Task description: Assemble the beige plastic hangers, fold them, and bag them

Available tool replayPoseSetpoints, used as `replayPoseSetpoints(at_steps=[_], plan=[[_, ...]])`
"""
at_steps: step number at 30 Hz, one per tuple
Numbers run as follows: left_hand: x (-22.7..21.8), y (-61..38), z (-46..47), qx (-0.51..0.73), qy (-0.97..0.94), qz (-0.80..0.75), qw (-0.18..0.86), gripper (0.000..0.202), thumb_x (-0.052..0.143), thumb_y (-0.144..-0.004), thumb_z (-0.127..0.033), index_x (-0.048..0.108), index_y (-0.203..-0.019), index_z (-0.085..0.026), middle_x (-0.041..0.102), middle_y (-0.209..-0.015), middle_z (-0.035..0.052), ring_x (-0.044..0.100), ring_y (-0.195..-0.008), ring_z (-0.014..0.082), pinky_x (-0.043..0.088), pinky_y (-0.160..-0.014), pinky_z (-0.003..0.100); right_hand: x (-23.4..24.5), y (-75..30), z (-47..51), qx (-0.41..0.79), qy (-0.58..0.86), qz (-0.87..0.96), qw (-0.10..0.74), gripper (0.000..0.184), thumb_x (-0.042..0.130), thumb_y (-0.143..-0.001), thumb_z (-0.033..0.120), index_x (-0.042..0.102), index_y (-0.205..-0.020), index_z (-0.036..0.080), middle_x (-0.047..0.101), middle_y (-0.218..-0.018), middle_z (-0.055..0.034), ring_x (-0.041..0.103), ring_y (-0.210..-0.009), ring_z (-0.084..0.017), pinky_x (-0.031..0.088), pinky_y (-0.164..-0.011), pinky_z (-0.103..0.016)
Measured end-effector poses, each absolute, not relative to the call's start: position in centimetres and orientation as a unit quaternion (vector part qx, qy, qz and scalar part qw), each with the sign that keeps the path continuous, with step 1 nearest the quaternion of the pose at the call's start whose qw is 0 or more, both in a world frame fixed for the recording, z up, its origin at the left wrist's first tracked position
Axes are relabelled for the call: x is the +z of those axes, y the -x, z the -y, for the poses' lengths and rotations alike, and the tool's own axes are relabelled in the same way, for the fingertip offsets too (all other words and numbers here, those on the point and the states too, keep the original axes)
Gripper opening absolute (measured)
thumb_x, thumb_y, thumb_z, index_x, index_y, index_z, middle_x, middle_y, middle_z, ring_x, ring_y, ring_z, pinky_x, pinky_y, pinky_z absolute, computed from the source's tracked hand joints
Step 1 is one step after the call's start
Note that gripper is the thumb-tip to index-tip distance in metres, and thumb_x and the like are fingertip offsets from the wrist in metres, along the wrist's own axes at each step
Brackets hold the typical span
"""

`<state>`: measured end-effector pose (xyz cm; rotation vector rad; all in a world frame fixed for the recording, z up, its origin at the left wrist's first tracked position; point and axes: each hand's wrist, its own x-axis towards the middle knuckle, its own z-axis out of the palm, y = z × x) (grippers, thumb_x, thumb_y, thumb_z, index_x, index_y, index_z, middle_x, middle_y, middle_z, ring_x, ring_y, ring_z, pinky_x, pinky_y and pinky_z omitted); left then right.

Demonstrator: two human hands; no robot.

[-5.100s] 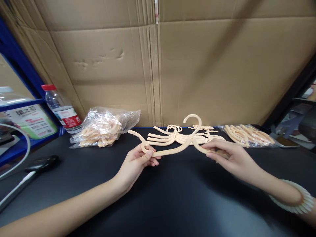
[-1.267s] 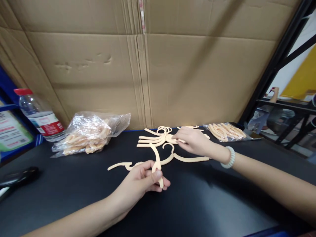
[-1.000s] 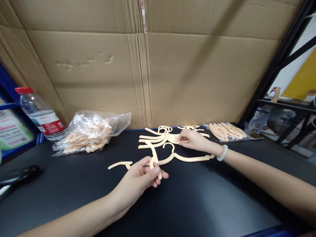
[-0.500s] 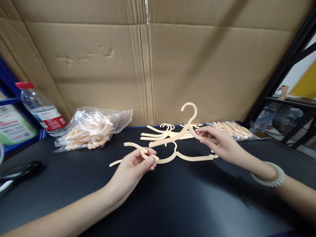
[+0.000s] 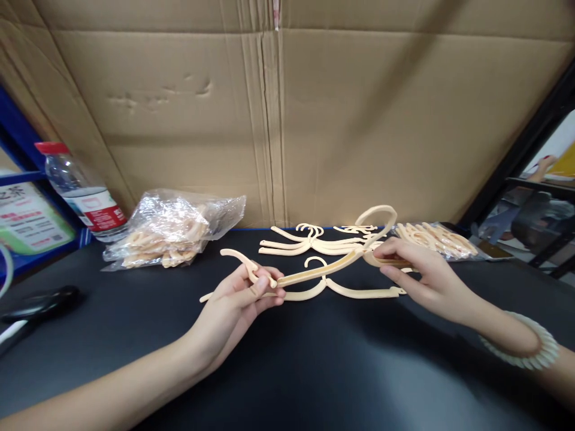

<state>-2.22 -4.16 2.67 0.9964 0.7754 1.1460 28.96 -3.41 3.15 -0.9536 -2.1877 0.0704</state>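
Note:
My left hand point(image 5: 245, 293) pinches a small curved cream plastic hanger piece point(image 5: 236, 256) between thumb and fingers. My right hand point(image 5: 422, 275) is closed on the right arm of a cream clothes hanger point(image 5: 321, 270), whose hook leans up and to the right. That hanger's left arm reaches to my left fingertips, close by the small piece; I cannot tell whether the two are joined. Below and behind it, another hanger point(image 5: 359, 290) lies on the black table point(image 5: 314, 365), its left end partly hidden by my left hand. Farther back lie several overlapping hangers point(image 5: 291, 244).
At the left stand a clear bag of cream hanger parts point(image 5: 166, 233) and a red-capped bottle point(image 5: 96, 206). A second bag of parts point(image 5: 442, 239) lies at the back right. A black object point(image 5: 42, 308) rests at the left edge. A cardboard wall point(image 5: 188, 137) closes off the back.
The hanger in my right hand has tilted, its hook swinging right and lower, and its left end has come to my left fingertips. The right hand has shifted right; the view moved slightly.

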Motion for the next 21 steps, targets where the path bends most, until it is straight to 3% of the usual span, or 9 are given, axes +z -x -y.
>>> replayPoseSetpoints(at_steps=[12, 21], plan=[[2.39, 2.3, 4.5, 0.487, -0.43, -0.354, 0.673, 0.013, 0.061, -0.089, -0.013, 0.06, -0.076, -0.015, 0.067, -0.094, 0.0048, 0.064, -0.073, 0.0143, 0.056, -0.074, 0.027, 2.85, -28.76, 3.55, -0.012, 0.349, 0.858, 0.376, 0.018, 0.051, -0.094, 0.011, 0.057, -0.107, 0.02, 0.063, -0.096, -0.0044, 0.061, -0.085, -0.014, 0.051, -0.074, -0.025], [2.45, 2.25, 4.48, 0.484, -0.419, -0.37, 0.673, 0.016, 0.06, -0.091, -0.014, 0.058, -0.075, -0.014, 0.069, -0.089, 0.0058, 0.065, -0.074, 0.0139, 0.056, -0.074, 0.026, 2.89, -28.77, 3.59, -0.023, 0.353, 0.858, 0.373, 0.018, 0.052, -0.093, 0.012, 0.058, -0.107, 0.02, 0.064, -0.095, -0.0045, 0.062, -0.085, -0.016, 0.051, -0.074, -0.027]])
